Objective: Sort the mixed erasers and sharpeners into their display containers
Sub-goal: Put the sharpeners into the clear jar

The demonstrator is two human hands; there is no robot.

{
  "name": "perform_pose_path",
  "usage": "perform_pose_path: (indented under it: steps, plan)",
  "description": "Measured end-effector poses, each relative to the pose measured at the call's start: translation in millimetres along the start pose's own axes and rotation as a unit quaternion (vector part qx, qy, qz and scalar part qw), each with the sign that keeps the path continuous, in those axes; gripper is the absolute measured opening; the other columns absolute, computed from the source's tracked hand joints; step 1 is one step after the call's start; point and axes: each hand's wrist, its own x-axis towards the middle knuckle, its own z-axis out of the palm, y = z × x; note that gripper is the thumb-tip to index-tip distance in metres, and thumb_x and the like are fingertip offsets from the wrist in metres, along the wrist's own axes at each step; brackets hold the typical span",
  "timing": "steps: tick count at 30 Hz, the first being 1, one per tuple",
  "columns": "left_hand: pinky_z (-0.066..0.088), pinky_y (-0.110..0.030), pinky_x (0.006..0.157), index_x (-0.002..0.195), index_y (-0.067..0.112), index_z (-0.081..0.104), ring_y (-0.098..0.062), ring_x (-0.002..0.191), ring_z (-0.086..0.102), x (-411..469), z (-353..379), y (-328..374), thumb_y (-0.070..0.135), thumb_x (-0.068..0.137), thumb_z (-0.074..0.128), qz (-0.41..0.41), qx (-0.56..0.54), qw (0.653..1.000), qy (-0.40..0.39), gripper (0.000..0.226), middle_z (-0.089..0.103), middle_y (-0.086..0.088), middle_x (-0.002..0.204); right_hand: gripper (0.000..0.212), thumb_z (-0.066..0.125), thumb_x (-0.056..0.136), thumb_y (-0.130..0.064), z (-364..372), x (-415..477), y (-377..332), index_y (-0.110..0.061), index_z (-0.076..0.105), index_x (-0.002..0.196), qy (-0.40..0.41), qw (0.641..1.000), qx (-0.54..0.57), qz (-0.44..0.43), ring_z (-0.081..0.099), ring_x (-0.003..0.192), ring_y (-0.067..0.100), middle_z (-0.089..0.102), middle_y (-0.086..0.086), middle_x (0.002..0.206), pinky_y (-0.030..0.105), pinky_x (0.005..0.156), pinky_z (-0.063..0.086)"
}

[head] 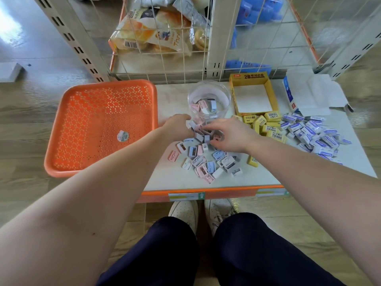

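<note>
Sharpeners (206, 159) in pink, blue and white are lying in a loose heap on the shelf board (175, 182), directly in front of the person.

Left hand (177, 125) is curling its fingers round a small clutch of sharpeners at the far edge of the heap, close against the foot of the clear jar (224, 93). Right hand (228, 135) is bending over the same cluster from the other side, fingers curled and thumb tucked under, pinching at least one piece. The count in either hand is not readable. The two hands are nearly meeting, with sharpeners bunching between them.

The jar is standing upright and open-topped just beyond the hands, with a few sharpeners lying in its bottom.

Right of the jar, a yellow display box (234, 96) is sitting open, its white floor showing. Yellow erasers (266, 124) are piling up in front of it, near the right hand. A lone yellow eraser (253, 161) is lying apart, beside the right forearm. Further right, blue-and-white erasers (313, 133) are spreading in a second pile that touches the yellow one. Behind them a white carton (309, 93) is lying with its flaps open.

Left of the heap, an orange perforated tray (99, 124) is overhanging the shelf's edge, a round sticker on its floor.

Behind everything, a wire basket (185, 65) is holding bagged bread (148, 32).

Below the shelf edge, white shoes (184, 211) are showing.
</note>
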Motion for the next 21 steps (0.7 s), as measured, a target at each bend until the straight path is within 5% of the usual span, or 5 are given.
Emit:
perform_pose_path:
  steps: [14,21]
  plan:
    - [0.04,-0.032,0.085,0.129,0.016,0.046,-0.027,0.112,0.052,1,18,1,0.024,0.078,0.075,0.071,0.084,0.994,-0.009,0.06,0.051,-0.01,0.127,0.074,0.072,0.079,-0.031,15,6,-6,-0.021,0.036,0.142,-0.043,0.998,0.035,0.019,0.043,0.121,0.017,0.036,-0.001,0.136,0.025,0.098,0.035]
    - [0.037,-0.029,0.084,0.134,0.015,0.041,-0.026,0.113,0.051,2,19,-3,0.021,0.076,0.076,0.058,0.087,0.994,-0.006,0.068,0.05,-0.009,0.128,0.062,0.072,0.077,-0.035,19,5,-4,-0.022,0.049,0.133,-0.065,0.998,0.0,-0.026,0.044,0.119,0.02,0.037,0.003,0.135,0.03,0.101,0.037]
